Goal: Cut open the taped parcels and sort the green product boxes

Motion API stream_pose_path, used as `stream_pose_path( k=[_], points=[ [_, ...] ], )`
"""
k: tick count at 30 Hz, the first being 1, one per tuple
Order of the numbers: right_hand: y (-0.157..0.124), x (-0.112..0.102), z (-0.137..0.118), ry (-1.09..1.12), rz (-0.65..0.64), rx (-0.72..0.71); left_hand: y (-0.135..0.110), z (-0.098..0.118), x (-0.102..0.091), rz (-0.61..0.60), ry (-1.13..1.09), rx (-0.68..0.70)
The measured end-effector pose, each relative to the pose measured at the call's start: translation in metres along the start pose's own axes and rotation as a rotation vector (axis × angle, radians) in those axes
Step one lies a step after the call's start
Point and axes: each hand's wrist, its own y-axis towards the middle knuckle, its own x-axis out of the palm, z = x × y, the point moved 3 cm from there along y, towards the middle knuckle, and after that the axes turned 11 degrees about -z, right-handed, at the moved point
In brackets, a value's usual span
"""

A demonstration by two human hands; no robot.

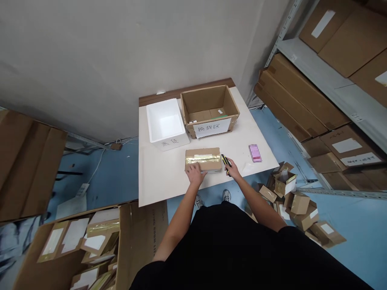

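A small taped cardboard box (208,164) lies on the white-topped table (163,173), with shiny clear tape along its top. My left hand (195,175) rests on the box's near left part, fingers spread, thumb pointing out along the front edge. In my right hand (232,168) is a black and yellow utility knife (224,159), its front end pointing away from me beside the box's right end. From this height I cannot tell whether its blade is out. The knife and the box look apart.
Behind the box stand a white foam box (167,139) and an open cardboard bin (211,128), both with handwritten labels. A pink blurred item (255,153) lies to the right. Discarded boxes (302,203) litter the floor; a big carton (127,241) stands lower left, loaded shelves (332,86) right.
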Motion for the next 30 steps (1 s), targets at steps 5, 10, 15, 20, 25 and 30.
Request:
stream_pose_path(
  k=[5,10,15,20,25,30],
  points=[
    [0.008,0.001,0.004,0.058,-0.038,-0.041,0.01,0.011,-0.005,-0.074,0.077,0.263],
    [0.015,0.0,0.002,0.122,-0.074,-0.092,0.013,0.017,0.006,-0.091,0.077,0.219],
    [0.017,-0.003,0.0,0.073,-0.113,-0.055,0.017,0.015,0.019,-0.044,0.081,0.211],
    [0.008,-0.006,0.004,-0.026,-0.134,-0.047,0.023,0.013,0.029,-0.021,0.071,0.207],
    [-0.013,-0.015,0.016,-0.057,-0.158,-0.021,0.024,0.014,0.032,-0.028,0.06,0.2],
    [-0.028,-0.03,0.026,-0.05,-0.144,-0.003,0.022,0.017,0.021,-0.023,0.041,0.212]
  ],
)
